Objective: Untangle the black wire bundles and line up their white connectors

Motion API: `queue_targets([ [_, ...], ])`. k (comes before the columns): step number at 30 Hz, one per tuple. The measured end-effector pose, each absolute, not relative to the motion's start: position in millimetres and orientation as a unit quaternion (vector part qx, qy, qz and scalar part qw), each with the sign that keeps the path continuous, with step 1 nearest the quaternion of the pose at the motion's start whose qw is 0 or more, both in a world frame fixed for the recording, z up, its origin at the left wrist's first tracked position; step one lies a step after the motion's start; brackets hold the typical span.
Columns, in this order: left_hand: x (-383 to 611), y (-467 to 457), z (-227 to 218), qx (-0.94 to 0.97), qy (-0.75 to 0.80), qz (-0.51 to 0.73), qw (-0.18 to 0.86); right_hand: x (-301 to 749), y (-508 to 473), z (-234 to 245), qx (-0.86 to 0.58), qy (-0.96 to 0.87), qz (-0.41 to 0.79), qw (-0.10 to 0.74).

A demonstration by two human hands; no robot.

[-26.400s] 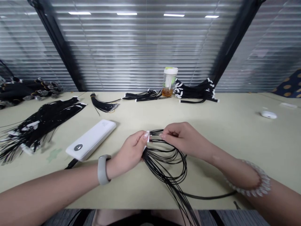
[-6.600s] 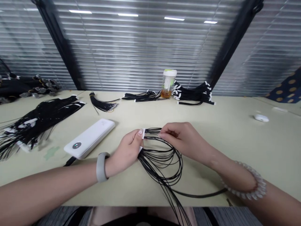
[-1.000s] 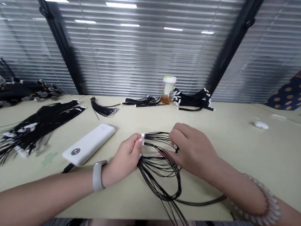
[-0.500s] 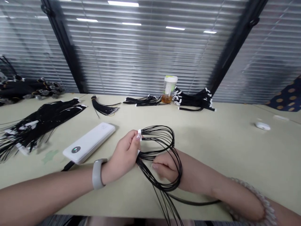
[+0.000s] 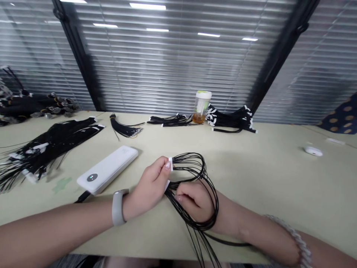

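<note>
A looped black wire harness point(image 5: 212, 197) with white connectors point(image 5: 171, 163) is held above the table. My left hand point(image 5: 152, 181), wearing a grey wristband, pinches one white connector between thumb and fingers; a second white end piece shows just below its fingertips. My right hand point(image 5: 196, 201) passes through the wire loop, its fingers curled closed around wires close to the left hand. What its fingertips grip is partly hidden. Loose wire ends hang down toward the table's front edge, and a thicker black strand runs right, under my right forearm.
A white power bank point(image 5: 107, 169) with a plugged-in cable lies left of my hands. Black cable bundles point(image 5: 50, 143) cover the left side. Along the back are more bundles point(image 5: 232, 118) and a lidded cup point(image 5: 201, 107). A small white case point(image 5: 313, 150) lies at right.
My right hand has moved slightly left, closer to my left hand, with its fingers curled at the wires. The left hand still holds the connector, and the loop has tightened slightly.
</note>
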State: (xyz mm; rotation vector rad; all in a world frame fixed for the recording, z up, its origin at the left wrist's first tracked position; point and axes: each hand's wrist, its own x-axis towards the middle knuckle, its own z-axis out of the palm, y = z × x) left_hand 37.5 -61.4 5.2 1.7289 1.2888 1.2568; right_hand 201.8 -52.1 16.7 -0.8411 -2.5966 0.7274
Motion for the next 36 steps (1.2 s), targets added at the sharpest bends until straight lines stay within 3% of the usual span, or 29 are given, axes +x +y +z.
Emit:
queue_targets([
  [4, 36.4, -60.2, 3.2, 0.675, 0.474, 0.469, 0.314, 199.7, -55.2, 22.0, -0.313, -0.918, 0.201, 0.139],
  [11, 38.6, -60.0, -0.5, 0.671, 0.501, 0.465, 0.288, 202.6, -53.0, 18.7, -0.257, -0.918, 0.251, 0.170],
  [28, 37.2, -59.9, -1.5, 0.688, 0.485, 0.459, 0.284, 203.3, -49.7, 10.5, -0.304, -0.909, 0.237, 0.159],
  [36, 36.4, -58.5, -2.3, 0.684, 0.484, 0.463, 0.289, 201.0, -47.0, -4.8, -0.355, -0.804, 0.454, 0.146],
])
